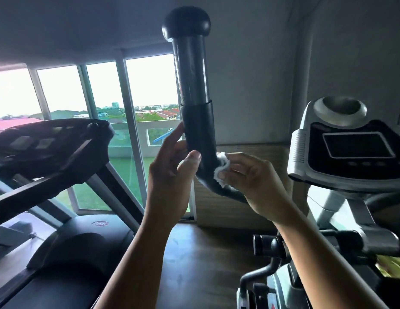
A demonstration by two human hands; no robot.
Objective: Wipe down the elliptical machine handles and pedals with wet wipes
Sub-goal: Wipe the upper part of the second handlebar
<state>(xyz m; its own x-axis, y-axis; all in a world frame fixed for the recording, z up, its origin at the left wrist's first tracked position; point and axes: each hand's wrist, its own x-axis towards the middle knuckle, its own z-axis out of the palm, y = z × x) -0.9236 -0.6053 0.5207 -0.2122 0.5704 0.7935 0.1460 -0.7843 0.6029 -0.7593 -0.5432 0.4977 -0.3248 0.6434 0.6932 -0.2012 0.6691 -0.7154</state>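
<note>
The elliptical's black handle (192, 85) rises in the middle of the view, capped by a round black knob, and bends toward the right at its lower end. My left hand (170, 172) holds the handle just above the bend, thumb in front and fingers behind it. My right hand (250, 177) pinches a crumpled white wet wipe (222, 168) and presses it against the right side of the bend. The pedals are not in view.
The elliptical's console (355, 148) with a dark screen stands at the right, its grey frame and black knobs (270, 244) below. A black treadmill (49, 152) fills the left. Large windows (101, 90) lie behind, and dark wooden floor (194, 264) runs between the machines.
</note>
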